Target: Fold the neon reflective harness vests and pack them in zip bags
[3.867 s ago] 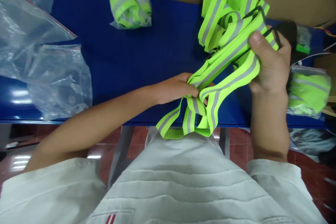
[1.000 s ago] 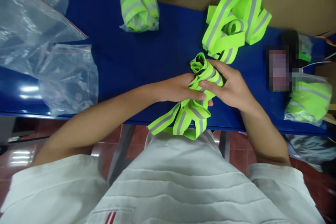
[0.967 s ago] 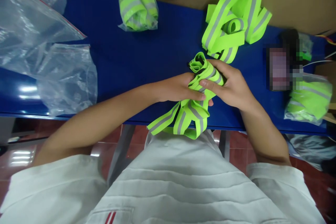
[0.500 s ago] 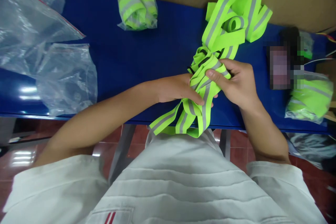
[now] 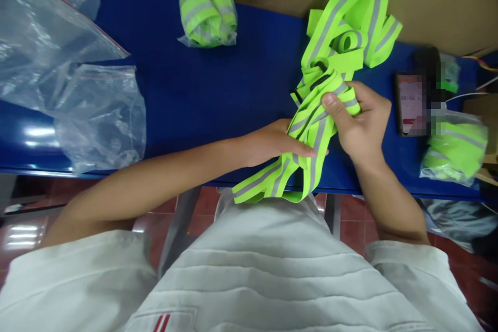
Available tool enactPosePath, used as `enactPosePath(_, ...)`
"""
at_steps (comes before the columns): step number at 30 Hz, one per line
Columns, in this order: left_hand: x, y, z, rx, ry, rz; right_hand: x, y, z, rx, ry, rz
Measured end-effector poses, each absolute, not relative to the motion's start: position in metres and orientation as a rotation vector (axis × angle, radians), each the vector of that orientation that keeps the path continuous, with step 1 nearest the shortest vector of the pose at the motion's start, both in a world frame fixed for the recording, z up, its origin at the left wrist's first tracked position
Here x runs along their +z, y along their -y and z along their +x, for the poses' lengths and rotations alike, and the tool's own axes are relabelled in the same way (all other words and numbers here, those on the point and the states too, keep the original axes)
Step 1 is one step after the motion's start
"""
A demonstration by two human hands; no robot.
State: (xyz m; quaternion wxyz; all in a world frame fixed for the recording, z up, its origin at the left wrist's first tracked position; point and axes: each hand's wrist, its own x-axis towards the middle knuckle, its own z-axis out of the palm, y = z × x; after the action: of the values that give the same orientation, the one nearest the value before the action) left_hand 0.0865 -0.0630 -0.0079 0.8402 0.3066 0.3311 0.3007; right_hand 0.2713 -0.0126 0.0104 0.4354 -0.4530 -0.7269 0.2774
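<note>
A neon-green strap vest with grey reflective stripes runs between my hands above the blue table. My right hand is closed round its bunched upper part, thumb pressed on top. My left hand pinches the straps lower down, near the table's front edge. The loose ends hang over the edge toward my lap. Just beyond my right hand lies another tangle of the same green straps, touching the held bundle.
Empty clear plastic bags are piled at the left. A bagged green vest lies at the far edge, another bagged vest at the right. A phone sits beside my right hand. Brown cardboard lies behind the table.
The rolled bundle has come undone. My right hand has moved up and to the right, drawing the straps out longer; my left hand has stayed near the front edge, gripping them.
</note>
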Motion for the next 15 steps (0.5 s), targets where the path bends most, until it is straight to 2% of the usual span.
enactPosePath(4, -0.0035, 0.0611, 0.0825, 0.577, -0.75, 0.752, 0.0161, 0.0108, 0.2745, 0.82, 1.755, -1.132)
enactPosePath(9, 0.0009, 0.0568, 0.0794, 0.438, -0.794, 0.967, 0.021, 0.0149, 0.2755, 0.813, 1.723, -1.108)
enactPosePath(13, -0.0002, 0.0552, 0.0777, 0.491, -0.759, 0.956, 0.0182, 0.0134, 0.2746, 1.052, 1.592, -1.172)
enactPosePath(15, -0.0036, 0.0548, 0.0778, 0.527, -0.665, 0.876, 0.0166, 0.0116, 0.2737, 1.072, 1.566, -1.204)
